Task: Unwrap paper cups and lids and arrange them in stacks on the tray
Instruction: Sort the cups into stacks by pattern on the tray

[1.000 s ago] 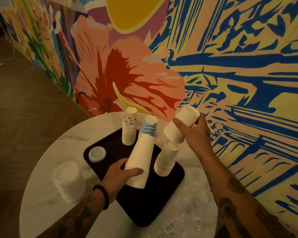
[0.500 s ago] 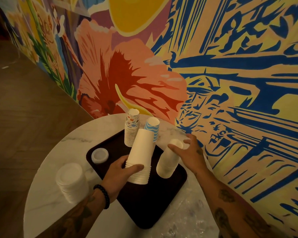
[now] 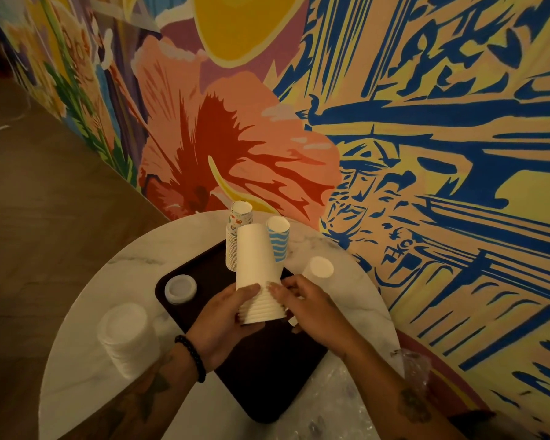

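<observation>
A dark tray (image 3: pixel 261 385) lies on the round marble table (image 3: pixel 115 274). My left hand (image 3: pixel 223 325) grips the rimmed base of a tall upside-down stack of white cups (image 3: pixel 256 268), lifted slightly off the tray. My right hand (image 3: pixel 311 309) touches the same stack from the right with its fingertips. A second white cup stack (image 3: pixel 319 268) stands behind my right hand, its base hidden. At the tray's far end stand a patterned cup stack (image 3: pixel 237 230) and a blue-striped cup stack (image 3: pixel 278 236). One white lid (image 3: pixel 180 289) lies on the tray's left part.
A stack of white lids (image 3: pixel 123 336) sits on the table left of the tray. Crumpled clear plastic wrap (image 3: pixel 346 401) lies at the near right of the table. A painted wall (image 3: pixel 426 154) runs close behind and to the right. Wooden floor (image 3: pixel 45 201) lies left.
My right hand set its cups onto the right stack, let go, and moved left to the tall stack. My left hand has kept hold of that stack and lifted it upright.
</observation>
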A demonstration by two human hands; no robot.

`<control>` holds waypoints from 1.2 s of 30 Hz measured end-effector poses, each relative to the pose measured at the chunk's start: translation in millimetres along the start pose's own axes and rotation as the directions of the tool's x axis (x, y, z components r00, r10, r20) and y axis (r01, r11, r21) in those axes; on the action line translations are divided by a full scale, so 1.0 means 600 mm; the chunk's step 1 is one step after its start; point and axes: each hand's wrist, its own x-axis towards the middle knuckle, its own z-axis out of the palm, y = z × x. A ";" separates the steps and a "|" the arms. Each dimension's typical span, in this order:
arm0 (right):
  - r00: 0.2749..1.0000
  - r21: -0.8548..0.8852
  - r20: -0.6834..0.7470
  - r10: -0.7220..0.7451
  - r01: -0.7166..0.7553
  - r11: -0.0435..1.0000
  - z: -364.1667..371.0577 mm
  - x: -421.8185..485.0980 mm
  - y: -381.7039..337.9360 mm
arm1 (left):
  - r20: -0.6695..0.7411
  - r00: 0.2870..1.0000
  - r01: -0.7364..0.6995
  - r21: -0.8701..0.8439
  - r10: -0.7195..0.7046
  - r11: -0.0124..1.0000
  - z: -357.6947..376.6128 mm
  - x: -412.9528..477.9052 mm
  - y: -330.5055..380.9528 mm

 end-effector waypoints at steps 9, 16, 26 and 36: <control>0.986 0.219 0.159 0.057 -0.092 0.972 0.031 -0.016 0.031 | -0.085 0.996 -0.017 0.065 0.023 0.998 -0.009 -0.002 -0.019; 0.965 0.567 0.261 0.027 -0.176 0.805 0.027 -0.013 0.047 | -0.004 1.000 -0.006 0.089 0.007 0.996 0.001 -0.011 -0.019; 0.981 0.258 0.192 0.023 -0.073 0.964 0.011 -0.009 0.035 | -0.092 0.991 -0.071 0.236 0.095 0.969 -0.006 -0.009 -0.018; 0.995 0.275 -0.093 -0.026 0.051 0.960 0.009 0.023 -0.008 | 0.062 0.918 -0.297 0.762 0.392 0.575 -0.012 -0.015 -0.020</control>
